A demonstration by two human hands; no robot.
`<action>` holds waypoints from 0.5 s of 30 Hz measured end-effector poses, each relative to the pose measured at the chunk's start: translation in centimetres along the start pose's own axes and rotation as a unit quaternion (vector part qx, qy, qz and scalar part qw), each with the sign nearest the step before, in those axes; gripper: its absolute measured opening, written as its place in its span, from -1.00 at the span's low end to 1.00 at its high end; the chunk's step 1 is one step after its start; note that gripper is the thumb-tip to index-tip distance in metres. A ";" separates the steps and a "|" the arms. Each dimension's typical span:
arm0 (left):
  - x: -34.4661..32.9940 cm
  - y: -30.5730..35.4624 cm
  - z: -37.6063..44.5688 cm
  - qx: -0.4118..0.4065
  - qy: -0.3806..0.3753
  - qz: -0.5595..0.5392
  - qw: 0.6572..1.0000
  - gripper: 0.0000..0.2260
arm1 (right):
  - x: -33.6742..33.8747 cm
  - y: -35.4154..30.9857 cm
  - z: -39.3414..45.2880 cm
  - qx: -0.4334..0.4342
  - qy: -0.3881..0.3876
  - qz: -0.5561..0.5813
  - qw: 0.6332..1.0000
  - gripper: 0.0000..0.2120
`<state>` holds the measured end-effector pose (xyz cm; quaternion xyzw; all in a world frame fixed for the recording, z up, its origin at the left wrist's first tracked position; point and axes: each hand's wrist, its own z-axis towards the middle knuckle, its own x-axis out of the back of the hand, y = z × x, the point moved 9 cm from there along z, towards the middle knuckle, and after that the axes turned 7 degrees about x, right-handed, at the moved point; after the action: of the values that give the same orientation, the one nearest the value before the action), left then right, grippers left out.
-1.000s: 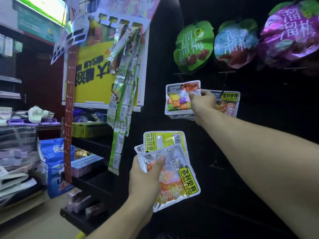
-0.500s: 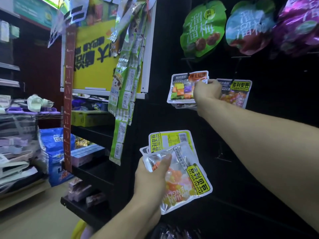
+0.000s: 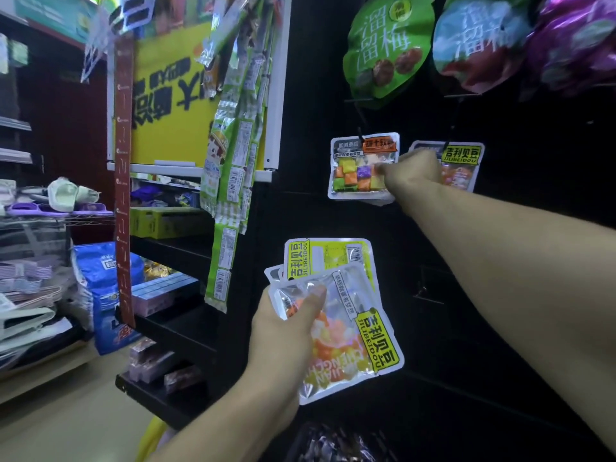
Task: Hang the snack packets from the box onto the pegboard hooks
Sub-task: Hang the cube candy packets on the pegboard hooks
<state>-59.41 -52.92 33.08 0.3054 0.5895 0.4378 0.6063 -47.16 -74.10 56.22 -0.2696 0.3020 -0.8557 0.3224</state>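
Observation:
My left hand (image 3: 283,335) grips a fanned stack of clear and yellow snack packets (image 3: 346,315), held low in front of the black pegboard (image 3: 533,228). My right hand (image 3: 413,170) reaches out to a packet of coloured cubes (image 3: 361,168) that hangs on a black hook (image 3: 361,133); its fingers pinch the packet's right edge. Right behind that hand a yellow-labelled packet (image 3: 461,161) hangs on the neighbouring hook. The box shows only as a dark shape with packets (image 3: 333,445) at the bottom edge.
Round green (image 3: 386,48), blue-red (image 3: 480,41) and purple (image 3: 576,41) bags hang on the upper hooks. A strip of green sachets (image 3: 230,168) dangles at the left beside a yellow sign (image 3: 166,105). Black shelves (image 3: 173,331) with goods stand lower left.
The view has shifted upward and closer. My right hand slid from the top of the cube packet down to its right edge. My left hand still holds its stack.

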 end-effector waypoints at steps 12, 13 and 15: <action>-1.8 0.8 -3.8 -0.027 0.024 0.007 0.999 -0.80 | 5.3 0.5 -13.5 0.105 -0.177 0.050 0.977 -0.62; -2.2 0.8 -4.1 -0.027 0.024 0.010 0.999 -0.78 | 5.4 0.8 -15.1 0.095 -0.214 0.054 0.971 -0.53; -2.9 0.5 -4.8 -0.025 0.023 0.011 0.999 -0.75 | 5.6 1.6 -17.3 0.068 -0.279 0.064 0.956 -0.26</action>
<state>-63.93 -56.02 34.24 0.2869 0.5887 0.4658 0.5951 -61.50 -73.15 45.03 -0.4556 0.1579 -0.7424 0.4650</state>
